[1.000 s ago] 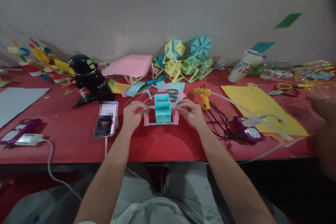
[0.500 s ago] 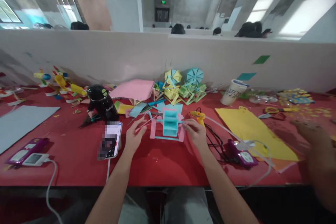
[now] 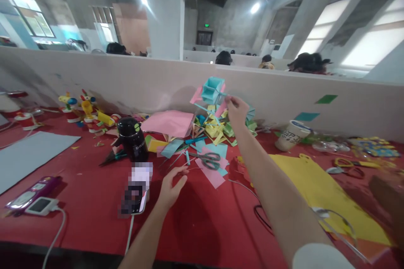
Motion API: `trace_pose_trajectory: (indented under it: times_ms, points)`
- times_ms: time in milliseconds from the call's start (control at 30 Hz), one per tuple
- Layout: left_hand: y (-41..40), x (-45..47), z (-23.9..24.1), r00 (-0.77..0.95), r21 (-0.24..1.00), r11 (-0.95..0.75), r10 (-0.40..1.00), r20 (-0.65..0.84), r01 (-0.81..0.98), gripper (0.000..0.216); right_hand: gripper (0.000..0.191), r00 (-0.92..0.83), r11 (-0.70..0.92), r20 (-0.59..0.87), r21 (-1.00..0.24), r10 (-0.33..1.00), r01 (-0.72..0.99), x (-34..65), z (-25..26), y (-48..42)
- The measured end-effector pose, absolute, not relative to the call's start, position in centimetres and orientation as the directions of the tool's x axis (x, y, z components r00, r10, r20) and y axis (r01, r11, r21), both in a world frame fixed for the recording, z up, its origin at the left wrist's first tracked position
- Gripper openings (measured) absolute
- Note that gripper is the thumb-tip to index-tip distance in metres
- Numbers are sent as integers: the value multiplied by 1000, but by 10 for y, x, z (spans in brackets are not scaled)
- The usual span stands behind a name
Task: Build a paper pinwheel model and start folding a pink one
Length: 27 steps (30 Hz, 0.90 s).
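Note:
My right hand [image 3: 236,111] is raised over the back of the table. Its fingers are closed on the end of a rod at the right side of a paper wheel model [image 3: 211,92], with light-blue compartments and a pink frame. The model is tilted in the air, in front of the folded yellow and green paper pieces [image 3: 214,128]. My left hand [image 3: 173,187] hovers above the red table with thumb and fingers apart. Just beyond it lie dark-handled scissors [image 3: 211,160] on pink and blue paper scraps [image 3: 215,178].
A black bottle [image 3: 131,138] and a propped phone [image 3: 139,189] stand on the left. A pink sheet [image 3: 168,122] lies behind. On the right are a yellow sheet [image 3: 303,185], cables and a paper cup [image 3: 292,135]. A white partition [image 3: 151,82] borders the table's back.
My right hand has lifted the paper wheel model off the table and carried it up and back. My left hand has come away from it, and the scissors are now uncovered.

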<state>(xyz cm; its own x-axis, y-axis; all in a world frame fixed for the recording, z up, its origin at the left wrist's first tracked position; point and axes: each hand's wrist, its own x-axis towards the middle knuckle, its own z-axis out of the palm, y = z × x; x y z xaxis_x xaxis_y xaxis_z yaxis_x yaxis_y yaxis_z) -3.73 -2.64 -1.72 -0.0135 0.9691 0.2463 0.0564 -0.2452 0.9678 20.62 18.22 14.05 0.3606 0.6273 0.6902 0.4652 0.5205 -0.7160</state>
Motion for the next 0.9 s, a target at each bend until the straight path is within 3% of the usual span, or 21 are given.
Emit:
trace_pose_trajectory:
  times_ms: [100, 233, 367, 500, 600, 900]
  points:
    - [-26, -37, -17, -23, 970, -235, 971, 237, 54, 25, 31, 268, 514, 663, -726, 699, 457, 177, 146, 221]
    - [-20, -39, -11, -99, 988, -156, 983, 156, 9, 20, 27, 290, 476, 643, -740, 709, 475, 167, 155, 251]
    - [-1, -37, 1, -225, 991, -124, 968, 111, -45, 25, 20, 255, 518, 720, -658, 646, 546, 211, 175, 264]
    - [30, -25, 3, -311, 964, -74, 950, -10, -257, 35, 16, 283, 456, 717, -646, 637, 612, 276, 185, 264]
    - [47, -15, -4, -294, 930, -28, 952, -88, -367, 39, 17, 320, 412, 687, -676, 652, 611, 309, 175, 259]
    - [64, -9, -12, -306, 887, -58, 947, -97, -459, 40, 21, 443, 253, 574, -763, 689, 595, 322, 136, 267]
